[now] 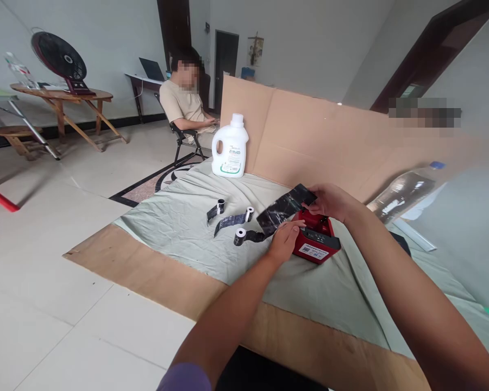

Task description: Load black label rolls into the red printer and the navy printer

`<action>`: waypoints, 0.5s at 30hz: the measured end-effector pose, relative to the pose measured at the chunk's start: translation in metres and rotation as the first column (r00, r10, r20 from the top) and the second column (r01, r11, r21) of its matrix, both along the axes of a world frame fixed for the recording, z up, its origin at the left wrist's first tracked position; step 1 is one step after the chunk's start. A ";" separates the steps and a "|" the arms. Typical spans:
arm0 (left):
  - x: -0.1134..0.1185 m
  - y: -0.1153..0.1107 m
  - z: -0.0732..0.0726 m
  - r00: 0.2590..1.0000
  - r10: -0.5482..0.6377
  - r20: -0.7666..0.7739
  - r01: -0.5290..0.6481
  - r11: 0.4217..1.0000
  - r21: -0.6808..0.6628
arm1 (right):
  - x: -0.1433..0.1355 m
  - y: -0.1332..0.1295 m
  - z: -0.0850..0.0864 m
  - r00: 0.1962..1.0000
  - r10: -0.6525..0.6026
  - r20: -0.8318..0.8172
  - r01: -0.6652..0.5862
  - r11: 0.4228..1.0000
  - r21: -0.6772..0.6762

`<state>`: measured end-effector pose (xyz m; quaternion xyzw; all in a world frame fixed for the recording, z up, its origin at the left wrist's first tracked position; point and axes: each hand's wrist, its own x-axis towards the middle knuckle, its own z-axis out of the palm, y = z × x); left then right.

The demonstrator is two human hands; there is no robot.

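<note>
A long black strip of paper (283, 210) with light marks is pinched at its upper right end by my right hand (330, 201). The strip slopes down to the left, its lower end close to my left hand (286, 239). My left hand is at the left side of a small red-and-black receipt printer (315, 251), fingers against its upper edge; part of the grip is hidden. The printer's red lid stands open behind its body, with a white label on the front. Left of the hands lie three small paper rolls (240, 234) with dark tails unrolled on the cloth.
A white detergent jug (230, 149) stands upright before a cardboard screen (301, 127). To the right, a large clear bottle (409, 191) leans. Grey-green cloth (167, 233) covers much of the wooden board (146, 271). Beyond sit a person (183, 103) and a fan (61, 57).
</note>
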<state>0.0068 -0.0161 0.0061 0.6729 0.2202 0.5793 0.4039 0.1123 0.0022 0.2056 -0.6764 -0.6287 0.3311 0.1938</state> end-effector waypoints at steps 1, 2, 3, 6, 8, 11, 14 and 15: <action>0.000 0.000 0.000 1.000 -0.002 0.010 0.002 1.000 0.003 | -0.006 0.004 -0.002 1.000 0.018 0.004 -0.018 1.000 0.016; 0.000 0.001 0.000 1.000 -0.004 0.020 0.004 1.000 0.007 | -0.013 0.008 -0.005 0.999 0.040 0.004 -0.040 0.999 0.032; 0.000 0.001 0.000 1.000 -0.003 0.027 0.003 1.000 0.011 | -0.021 0.011 -0.007 0.998 0.061 -0.001 -0.060 0.997 0.044; 0.001 0.002 0.002 1.000 0.009 0.015 -0.010 0.999 0.033 | -0.050 0.020 -0.017 0.987 0.126 -0.101 -0.119 0.991 0.068; 0.002 0.003 0.003 1.000 0.018 0.002 -0.018 0.999 0.045 | -0.071 0.027 -0.023 0.955 0.196 -0.225 -0.184 0.980 0.071; 0.004 0.005 0.002 0.999 0.029 -0.028 -0.027 0.999 0.040 | -0.103 0.046 -0.033 0.879 0.286 -0.382 -0.264 0.958 0.109; 0.006 0.006 -0.003 0.998 0.023 -0.064 -0.024 1.000 -0.006 | -0.133 0.078 -0.046 0.888 0.284 -0.361 -0.197 0.945 0.260; 0.006 0.006 -0.005 0.997 0.008 -0.071 -0.010 1.000 -0.025 | -0.142 0.092 -0.052 0.910 0.267 -0.316 -0.164 0.934 0.317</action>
